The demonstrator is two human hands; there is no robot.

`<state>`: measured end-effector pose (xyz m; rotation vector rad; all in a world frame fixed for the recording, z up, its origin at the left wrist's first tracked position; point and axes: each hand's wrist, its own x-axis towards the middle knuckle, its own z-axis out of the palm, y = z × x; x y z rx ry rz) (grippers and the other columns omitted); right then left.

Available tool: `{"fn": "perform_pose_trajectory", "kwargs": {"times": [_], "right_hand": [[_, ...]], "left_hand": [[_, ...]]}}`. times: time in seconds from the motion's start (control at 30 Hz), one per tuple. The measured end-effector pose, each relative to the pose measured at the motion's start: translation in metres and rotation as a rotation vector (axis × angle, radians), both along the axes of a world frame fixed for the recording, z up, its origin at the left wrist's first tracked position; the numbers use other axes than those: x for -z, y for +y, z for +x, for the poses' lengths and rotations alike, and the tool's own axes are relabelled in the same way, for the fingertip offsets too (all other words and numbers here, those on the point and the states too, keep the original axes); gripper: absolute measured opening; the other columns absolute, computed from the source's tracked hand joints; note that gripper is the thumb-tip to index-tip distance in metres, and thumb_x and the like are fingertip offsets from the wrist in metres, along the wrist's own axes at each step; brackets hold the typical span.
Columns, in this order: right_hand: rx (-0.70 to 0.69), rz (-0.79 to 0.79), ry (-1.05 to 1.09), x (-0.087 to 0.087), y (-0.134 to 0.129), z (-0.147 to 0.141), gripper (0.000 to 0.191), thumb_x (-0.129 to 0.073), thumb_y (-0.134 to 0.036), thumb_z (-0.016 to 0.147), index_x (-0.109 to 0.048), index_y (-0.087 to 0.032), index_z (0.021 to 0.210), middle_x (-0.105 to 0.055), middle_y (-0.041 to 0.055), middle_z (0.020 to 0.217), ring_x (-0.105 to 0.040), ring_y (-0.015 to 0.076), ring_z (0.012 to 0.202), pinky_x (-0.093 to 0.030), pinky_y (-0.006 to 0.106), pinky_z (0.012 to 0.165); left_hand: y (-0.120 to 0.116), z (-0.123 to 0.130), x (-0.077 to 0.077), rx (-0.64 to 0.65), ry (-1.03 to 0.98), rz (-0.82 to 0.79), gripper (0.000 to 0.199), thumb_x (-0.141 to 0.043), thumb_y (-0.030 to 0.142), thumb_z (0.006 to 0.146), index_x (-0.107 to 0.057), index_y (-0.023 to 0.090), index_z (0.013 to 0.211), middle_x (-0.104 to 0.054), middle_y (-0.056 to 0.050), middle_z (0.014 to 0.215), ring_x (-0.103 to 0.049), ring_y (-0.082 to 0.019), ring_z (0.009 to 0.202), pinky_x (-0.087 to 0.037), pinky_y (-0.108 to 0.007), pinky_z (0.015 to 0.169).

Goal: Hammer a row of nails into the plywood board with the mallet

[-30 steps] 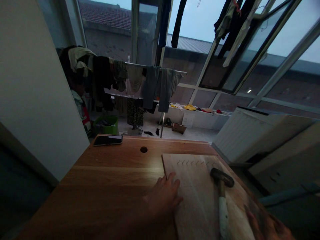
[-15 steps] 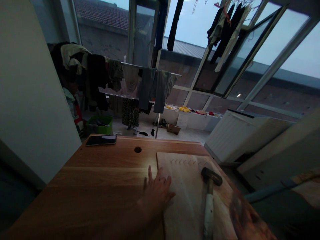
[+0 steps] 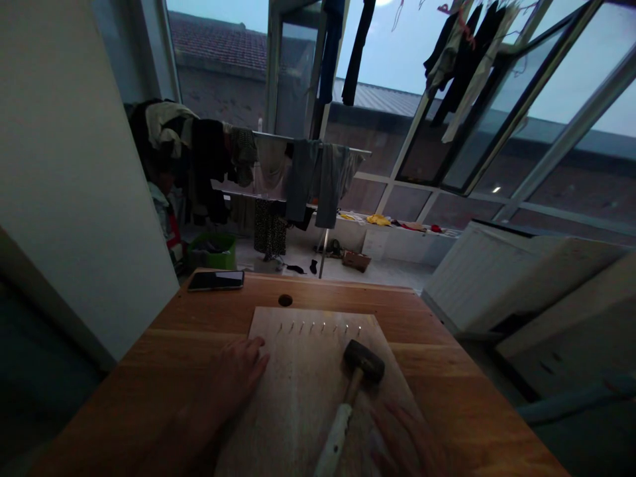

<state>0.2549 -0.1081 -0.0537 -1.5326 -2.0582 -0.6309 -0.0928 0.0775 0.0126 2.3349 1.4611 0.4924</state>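
A pale wooden board point(image 3: 293, 391) lies on the table. A row of several nails point(image 3: 312, 327) stands up near its far edge. On the board rests a mallet with a black head point(image 3: 364, 361) and a white-wrapped handle point(image 3: 336, 437). My left hand point(image 3: 241, 371) is at the board's left edge, its fingers loosely extended and holding nothing. To the right of the mallet handle, my right hand point(image 3: 405, 434) is over the board's right side, blurred by motion, its fingers spread with nothing in them.
A phone point(image 3: 216, 281) lies at the wooden table's point(image 3: 163, 371) far left corner, near a round hole point(image 3: 285, 300). Beyond the table stand a drying rack with clothes point(image 3: 303, 179) and a green basket point(image 3: 213, 252). A white cabinet point(image 3: 467, 271) stands on the right.
The board has shifted left and straightened on the table, carrying the mallet, whose handle now slants. My left hand has moved left with the board's edge; my right hand has come left over the board.
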Motion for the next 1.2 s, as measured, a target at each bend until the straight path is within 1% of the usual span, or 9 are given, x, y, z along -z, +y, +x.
{"fn": "perform_pose_trajectory", "kwargs": {"times": [0.1,0.2,0.3,0.57,0.77,0.87,0.97,1.1,1.2], "right_hand": [[-0.206,0.008,-0.235,-0.026,0.031,-0.033,0.053,-0.062,-0.052,0.093,-0.059,-0.032,0.143,-0.070,0.0067,0.134,-0.066,0.0290,0.122,-0.056,0.036,0.092],[-0.251,-0.043,-0.243,-0.042,0.046,-0.050,0.052,-0.062,-0.058,0.092,-0.065,-0.030,0.136,-0.074,0.0062,0.126,-0.068,0.0287,0.119,-0.057,0.037,0.090],[-0.256,-0.053,-0.194,-0.044,0.047,-0.043,0.047,-0.061,-0.059,0.093,-0.069,-0.027,0.127,-0.075,0.0070,0.121,-0.069,0.0271,0.116,-0.057,0.037,0.091],[-0.044,-0.143,0.014,-0.031,0.047,-0.004,0.032,-0.058,-0.046,0.099,-0.070,-0.029,0.123,-0.073,0.0059,0.121,-0.065,0.0262,0.119,-0.057,0.038,0.095],[0.187,-0.331,0.480,-0.068,0.115,0.002,0.039,-0.037,-0.038,0.105,-0.067,-0.019,0.121,-0.062,0.0150,0.130,-0.063,0.0242,0.118,-0.049,0.042,0.106],[0.201,-0.442,0.492,-0.083,0.160,0.005,0.038,-0.039,-0.024,0.100,-0.064,-0.012,0.127,-0.064,0.0183,0.125,-0.068,0.0219,0.105,-0.053,0.037,0.096],[0.177,-0.570,0.460,-0.086,0.189,0.005,0.039,-0.049,-0.010,0.088,-0.068,-0.009,0.123,-0.072,0.0172,0.113,-0.071,0.0210,0.095,-0.053,0.033,0.090],[0.146,-0.691,0.444,-0.089,0.197,0.007,0.041,-0.048,-0.009,0.087,-0.070,-0.009,0.121,-0.077,0.0091,0.083,-0.073,0.0194,0.079,-0.052,0.027,0.077],[0.158,-0.678,0.451,-0.096,0.194,0.010,0.045,-0.038,-0.015,0.093,-0.064,-0.009,0.130,-0.077,0.0071,0.082,-0.072,0.0184,0.076,-0.051,0.026,0.073]], "left_hand": [[0.013,0.015,0.008,0.039,-0.207,-0.001,0.033,-0.049,0.031,0.095,-0.064,0.019,0.122,-0.064,-0.012,0.126,-0.064,-0.026,0.112,-0.052,-0.042,0.100],[0.029,0.035,0.018,0.094,-0.427,-0.013,0.038,-0.054,0.024,0.090,-0.058,0.021,0.127,-0.058,-0.011,0.131,-0.062,-0.025,0.114,-0.059,-0.037,0.088],[0.044,0.051,0.024,0.101,-0.581,-0.047,0.042,-0.056,0.020,0.083,-0.057,0.021,0.125,-0.054,-0.011,0.128,-0.062,-0.024,0.112,-0.062,-0.033,0.077],[0.058,0.059,0.028,0.039,-0.761,-0.117,0.041,-0.062,0.030,0.078,-0.058,0.019,0.117,-0.053,-0.009,0.122,-0.067,-0.015,0.091,-0.063,-0.034,0.080],[0.069,0.060,0.004,-0.012,-1.031,-0.367,0.046,-0.067,0.045,0.077,-0.056,0.015,0.110,-0.066,-0.007,0.093,-0.064,-0.013,0.064,-0.052,-0.026,0.056],[0.074,0.063,-0.001,0.038,-0.981,-0.523,0.046,-0.069,0.046,0.075,-0.058,0.013,0.107,-0.069,-0.014,0.107,-0.062,-0.011,0.056,-0.045,-0.023,0.048],[0.078,0.070,0.006,0.041,-0.847,-0.560,0.043,-0.074,0.037,0.071,-0.060,0.014,0.104,-0.070,-0.015,0.114,-0.064,-0.011,0.058,-0.047,-0.023,0.050],[0.081,0.078,0.017,0.008,-0.802,-0.541,0.034,-0.073,0.026,0.070,-0.061,0.015,0.100,-0.074,-0.008,0.088,-0.066,-0.015,0.063,-0.051,-0.025,0.058],[0.080,0.078,0.011,0.006,-0.788,-0.500,0.026,-0.069,0.025,0.073,-0.062,0.015,0.096,-0.070,-0.003,0.071,-0.066,-0.016,0.062,-0.051,-0.027,0.061]]}}
